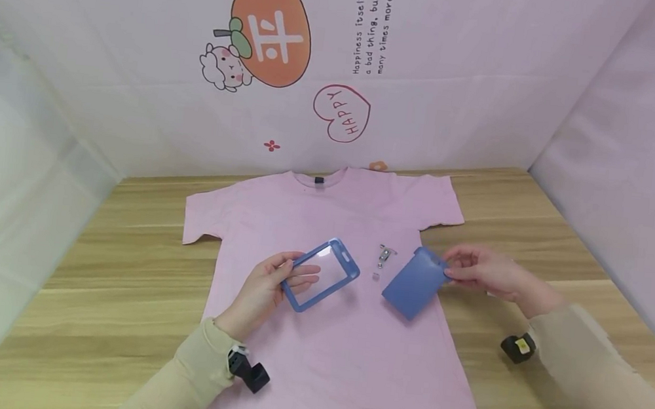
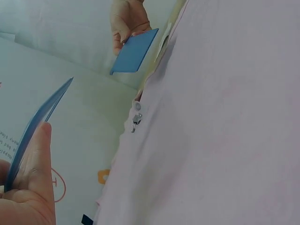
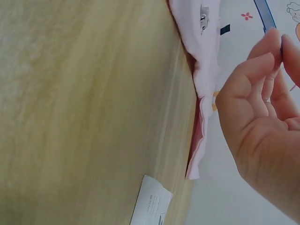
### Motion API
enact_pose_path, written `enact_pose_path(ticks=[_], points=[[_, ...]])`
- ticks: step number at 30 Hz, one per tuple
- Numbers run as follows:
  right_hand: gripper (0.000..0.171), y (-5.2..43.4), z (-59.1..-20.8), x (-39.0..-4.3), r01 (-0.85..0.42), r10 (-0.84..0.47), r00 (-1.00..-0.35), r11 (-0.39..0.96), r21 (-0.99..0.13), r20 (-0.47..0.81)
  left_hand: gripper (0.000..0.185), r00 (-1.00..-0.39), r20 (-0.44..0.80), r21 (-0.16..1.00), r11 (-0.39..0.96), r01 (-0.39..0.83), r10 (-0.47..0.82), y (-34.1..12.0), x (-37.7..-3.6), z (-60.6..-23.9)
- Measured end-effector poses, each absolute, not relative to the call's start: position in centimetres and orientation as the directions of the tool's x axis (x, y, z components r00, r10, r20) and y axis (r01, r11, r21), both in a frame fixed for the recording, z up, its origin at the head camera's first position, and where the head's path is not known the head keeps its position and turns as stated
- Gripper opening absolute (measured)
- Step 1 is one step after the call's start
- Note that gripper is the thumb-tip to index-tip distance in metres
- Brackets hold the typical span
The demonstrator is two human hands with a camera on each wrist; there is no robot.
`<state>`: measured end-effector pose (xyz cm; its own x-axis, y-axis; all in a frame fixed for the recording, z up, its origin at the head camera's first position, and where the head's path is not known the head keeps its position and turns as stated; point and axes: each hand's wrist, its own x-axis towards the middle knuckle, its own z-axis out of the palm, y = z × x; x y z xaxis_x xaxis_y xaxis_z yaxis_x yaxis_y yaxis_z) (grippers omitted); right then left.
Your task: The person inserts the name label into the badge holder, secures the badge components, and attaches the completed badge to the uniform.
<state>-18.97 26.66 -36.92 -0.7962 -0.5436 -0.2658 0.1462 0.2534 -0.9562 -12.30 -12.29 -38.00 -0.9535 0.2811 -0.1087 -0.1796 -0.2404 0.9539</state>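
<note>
A pink T-shirt [image 1: 314, 216] lies flat on the wooden table [image 1: 120, 263]. My left hand [image 1: 262, 290] holds a blue badge frame with a clear window [image 1: 322, 274] above the shirt; its edge shows in the left wrist view [image 2: 37, 117]. My right hand [image 1: 483, 272] pinches the top of a solid blue card sleeve [image 1: 415, 282], also seen as a blue panel [image 2: 133, 51]. Between them a small metal clip [image 1: 384, 256] rests on the shirt, with a tiny metal snap [image 1: 376, 276] beside it. The clip [image 2: 136, 117] and the shirt edge [image 3: 206, 61] appear in the wrist views.
Pale walls with cartoon stickers [image 1: 270, 31] enclose the table on three sides. Bare wood shows left and right of the shirt [image 1: 540, 212]. A white paper label [image 3: 150, 204] lies on the wood near my right wrist.
</note>
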Motion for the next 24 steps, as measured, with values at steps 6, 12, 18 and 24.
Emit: enact_pose_path(ticks=[6,12,18,24], points=[[0.017,26.0,-37.1,-19.3,0.168,-0.485,-0.795,0.4,-0.901,-0.364,0.035,-0.953,-0.116,0.949,-0.251,-0.189,0.281,-12.4,-12.2,-37.8],[0.031,25.2,-37.2,-19.7,0.196,-0.475,-0.777,0.442,-0.875,-0.414,0.034,-0.952,-0.111,0.949,-0.253,-0.187,0.286,-12.2,-12.1,-37.8],[0.036,24.8,-37.5,-19.8,0.209,-0.461,-0.771,0.468,-0.859,-0.439,0.036,-0.95,-0.109,0.95,-0.251,-0.186,0.292,-12.2,-12.1,-37.9],[0.042,24.3,-37.6,-19.9,0.209,-0.453,-0.767,0.493,-0.845,-0.455,0.036,-0.948,-0.111,0.946,-0.262,-0.193,0.299,-12.1,-12.0,-37.8]])
